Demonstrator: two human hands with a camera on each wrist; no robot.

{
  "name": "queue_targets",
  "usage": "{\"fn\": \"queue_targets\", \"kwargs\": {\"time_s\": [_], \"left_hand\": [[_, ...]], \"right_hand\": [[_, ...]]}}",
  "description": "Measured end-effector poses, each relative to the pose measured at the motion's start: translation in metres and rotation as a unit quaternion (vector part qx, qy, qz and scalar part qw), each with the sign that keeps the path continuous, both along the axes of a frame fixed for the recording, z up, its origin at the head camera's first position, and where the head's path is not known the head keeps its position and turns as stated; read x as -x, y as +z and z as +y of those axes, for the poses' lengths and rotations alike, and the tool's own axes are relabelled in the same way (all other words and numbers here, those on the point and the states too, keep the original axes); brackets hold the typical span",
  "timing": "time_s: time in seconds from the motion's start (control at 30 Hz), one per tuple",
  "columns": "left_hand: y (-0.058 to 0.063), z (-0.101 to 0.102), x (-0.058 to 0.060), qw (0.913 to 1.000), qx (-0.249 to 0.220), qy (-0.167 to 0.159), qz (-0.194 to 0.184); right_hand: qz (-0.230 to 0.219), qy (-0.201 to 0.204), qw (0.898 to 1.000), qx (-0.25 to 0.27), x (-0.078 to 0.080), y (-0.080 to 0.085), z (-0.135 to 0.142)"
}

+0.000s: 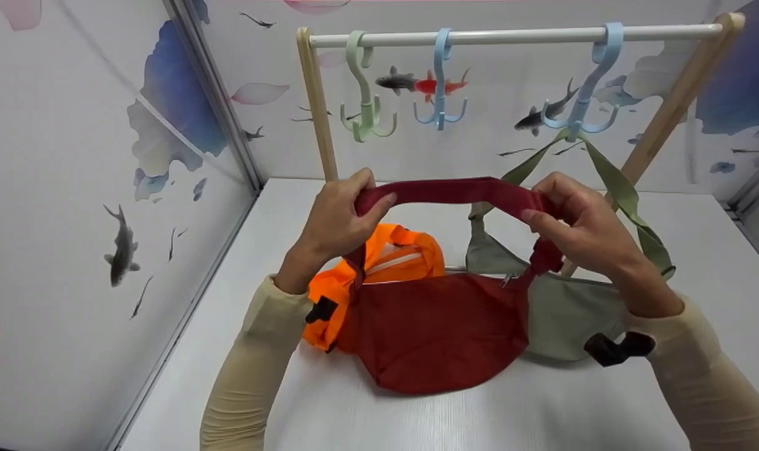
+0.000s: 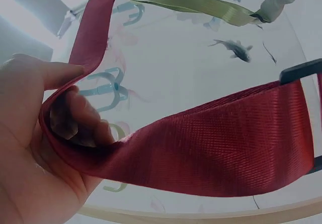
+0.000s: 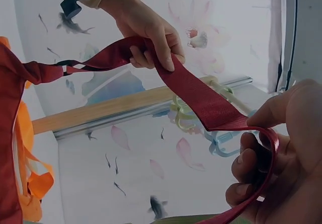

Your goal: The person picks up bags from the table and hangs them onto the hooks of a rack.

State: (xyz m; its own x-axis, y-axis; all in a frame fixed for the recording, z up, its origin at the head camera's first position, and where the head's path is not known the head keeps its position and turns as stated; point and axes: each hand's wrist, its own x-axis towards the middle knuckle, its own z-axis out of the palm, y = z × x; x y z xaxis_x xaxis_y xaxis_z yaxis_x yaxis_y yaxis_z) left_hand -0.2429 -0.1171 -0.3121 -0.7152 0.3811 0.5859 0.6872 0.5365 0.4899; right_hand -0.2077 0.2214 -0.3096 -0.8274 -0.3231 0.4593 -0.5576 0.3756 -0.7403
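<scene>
A dark red waist bag (image 1: 442, 332) hangs upright above the white table, its wide strap (image 1: 442, 191) raised in an arch. My left hand (image 1: 339, 216) grips the strap's left side, thumb on top. On the right side of the arch, my right hand (image 1: 583, 222) pinches the same strap. In the left wrist view, the red strap (image 2: 216, 148) curves round the left fingers. The right wrist view shows both hands on the strap (image 3: 201, 93), with the bag body (image 3: 7, 133) at the left edge.
Behind the red bag lie an orange bag (image 1: 404, 250) and a grey-green bag (image 1: 573, 313), whose strap loops over a blue hook (image 1: 583, 88). Another blue hook (image 1: 441, 88) and a green hook (image 1: 364, 94) hang from a white rail (image 1: 517, 36) on wooden posts.
</scene>
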Motion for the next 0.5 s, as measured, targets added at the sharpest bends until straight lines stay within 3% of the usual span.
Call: {"fn": "queue_targets", "kwargs": {"time_s": [0.3,0.5], "left_hand": [[0.001,0.004,0.001,0.9979,-0.03,0.012,0.056],[0.001,0.007,0.002,0.9961,-0.024,0.034,0.078]], "right_hand": [[0.044,-0.056,0.997,-0.032,0.007,-0.001,-0.007],[0.091,-0.097,0.991,-0.021,0.013,-0.003,-0.011]]}}
